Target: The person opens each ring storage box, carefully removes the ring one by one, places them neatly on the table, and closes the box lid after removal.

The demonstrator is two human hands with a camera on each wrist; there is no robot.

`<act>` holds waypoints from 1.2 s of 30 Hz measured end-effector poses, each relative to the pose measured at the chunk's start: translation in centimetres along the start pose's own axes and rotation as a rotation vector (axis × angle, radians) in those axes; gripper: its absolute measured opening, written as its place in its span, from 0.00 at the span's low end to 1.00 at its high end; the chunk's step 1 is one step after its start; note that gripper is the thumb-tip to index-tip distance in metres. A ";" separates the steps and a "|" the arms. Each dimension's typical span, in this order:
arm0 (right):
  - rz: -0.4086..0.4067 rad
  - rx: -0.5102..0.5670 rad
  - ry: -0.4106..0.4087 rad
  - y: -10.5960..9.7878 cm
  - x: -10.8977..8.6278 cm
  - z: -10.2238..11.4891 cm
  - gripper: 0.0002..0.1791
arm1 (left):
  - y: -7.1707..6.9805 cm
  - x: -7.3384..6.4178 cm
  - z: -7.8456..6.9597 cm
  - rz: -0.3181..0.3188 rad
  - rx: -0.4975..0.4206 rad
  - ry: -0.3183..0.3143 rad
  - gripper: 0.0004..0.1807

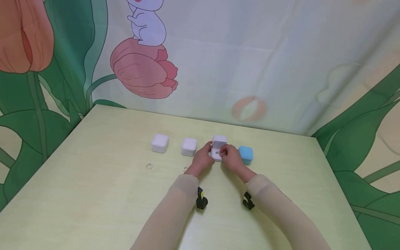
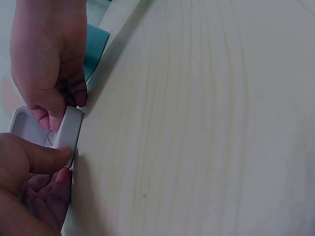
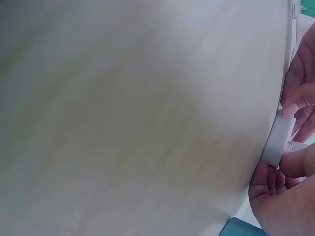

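Left hand [image 1: 203,159] grips open pale ring box [image 1: 219,139]; right hand [image 1: 231,158] pinches ring [image 2: 50,137] inside. Best: brace box firmly, ring upright, light fingertip pressure.

An indoor spot, screened off by cloth; whether a home or a studio cannot be told. A table [image 1: 93,194] with a pale wood-grain top has its far edge against a softly creased curtain [image 1: 225,59] printed with tulips [image 1: 140,73] and a white animal [image 1: 148,29]. Printed leaves [image 1: 356,159] also show beyond its left and right edges.
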State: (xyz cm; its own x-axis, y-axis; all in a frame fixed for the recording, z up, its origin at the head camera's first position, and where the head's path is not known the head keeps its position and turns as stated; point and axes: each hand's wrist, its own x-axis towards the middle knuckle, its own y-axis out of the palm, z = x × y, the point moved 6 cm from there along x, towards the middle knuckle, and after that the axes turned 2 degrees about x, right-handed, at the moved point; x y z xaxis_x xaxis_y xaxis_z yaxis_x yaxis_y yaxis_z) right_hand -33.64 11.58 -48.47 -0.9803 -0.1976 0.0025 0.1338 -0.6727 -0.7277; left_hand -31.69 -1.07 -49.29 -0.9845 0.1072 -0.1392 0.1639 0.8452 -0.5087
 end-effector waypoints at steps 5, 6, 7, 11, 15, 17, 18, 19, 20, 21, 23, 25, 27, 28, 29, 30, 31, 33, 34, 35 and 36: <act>0.001 0.012 0.014 0.1 -0.1 0.0 0.05 | 0.0 0.1 0.1 0.002 -0.009 -0.009 0.44; 0.000 0.014 0.019 0.1 -0.1 0.0 0.05 | 0.1 0.1 0.1 0.004 -0.011 -0.012 0.44; -0.001 0.015 0.023 0.1 -0.1 0.0 0.05 | 0.1 0.1 0.2 0.006 -0.011 -0.015 0.43; -0.010 0.004 0.018 0.1 -0.1 -0.1 0.04 | 0.1 0.1 0.1 0.005 -0.001 -0.020 0.43; -0.028 -0.015 -0.007 -0.2 -0.2 0.1 0.04 | 0.1 0.0 0.0 0.002 0.009 -0.016 0.44; -0.032 -0.009 -0.011 -0.4 -0.3 0.2 0.04 | 0.1 0.0 -0.1 0.004 0.010 -0.011 0.44; -0.035 -0.006 -0.014 -0.5 -0.3 0.2 0.04 | 0.0 0.0 -0.1 0.006 0.011 -0.011 0.44; -0.037 -0.002 -0.017 -0.5 -0.4 0.3 0.04 | 0.0 0.0 -0.1 0.010 0.009 -0.010 0.44; -0.036 0.003 -0.016 -0.6 -0.4 0.3 0.05 | 0.0 0.0 0.0 0.014 0.004 -0.009 0.44; -0.034 0.006 -0.015 -0.6 -0.4 0.3 0.05 | 0.0 0.0 0.0 0.022 -0.004 -0.008 0.44; -0.033 0.007 -0.015 -0.6 -0.4 0.3 0.06 | -0.1 0.0 0.0 0.045 -0.025 -0.013 0.44; -0.035 -0.002 -0.015 -0.6 -0.4 0.3 0.06 | -0.1 0.0 0.1 0.077 -0.053 -0.018 0.44; -0.038 -0.014 -0.014 -0.5 -0.3 0.3 0.06 | -0.1 0.1 0.1 0.102 -0.068 -0.021 0.42; -0.040 -0.022 -0.015 -0.5 -0.2 0.3 0.06 | -0.1 0.2 0.1 0.108 -0.073 -0.021 0.41; -0.044 -0.029 -0.017 -0.4 -0.2 0.2 0.06 | -0.1 0.2 0.1 0.110 -0.076 -0.020 0.39; -0.046 -0.035 -0.017 -0.3 -0.1 0.2 0.05 | -0.2 0.3 0.1 0.107 -0.075 -0.016 0.38; -0.048 -0.038 -0.015 -0.3 -0.1 0.2 0.05 | -0.2 0.4 0.1 0.100 -0.070 -0.013 0.37; -0.052 -0.046 -0.018 -0.1 0.0 0.2 0.05 | -0.2 0.5 0.2 0.080 -0.054 -0.007 0.35; -0.050 -0.044 -0.016 -0.1 0.1 0.2 0.05 | -0.2 0.6 0.2 0.068 -0.046 -0.005 0.34; -0.050 -0.043 -0.016 -0.1 0.1 0.2 0.05 | -0.2 0.6 0.2 0.058 -0.040 -0.005 0.34; -0.048 -0.043 -0.014 -0.1 0.1 0.2 0.04 | -0.2 0.6 0.2 0.050 -0.032 -0.006 0.34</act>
State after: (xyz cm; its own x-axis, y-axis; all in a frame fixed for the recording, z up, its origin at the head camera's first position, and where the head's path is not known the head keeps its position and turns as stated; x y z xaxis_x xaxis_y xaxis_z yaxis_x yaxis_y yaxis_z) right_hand -33.70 11.43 -48.26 -0.9832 -0.1763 0.0474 0.0801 -0.6501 -0.7556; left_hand -32.34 -1.26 -49.50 -0.9747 0.1467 -0.1688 0.2107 0.8550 -0.4740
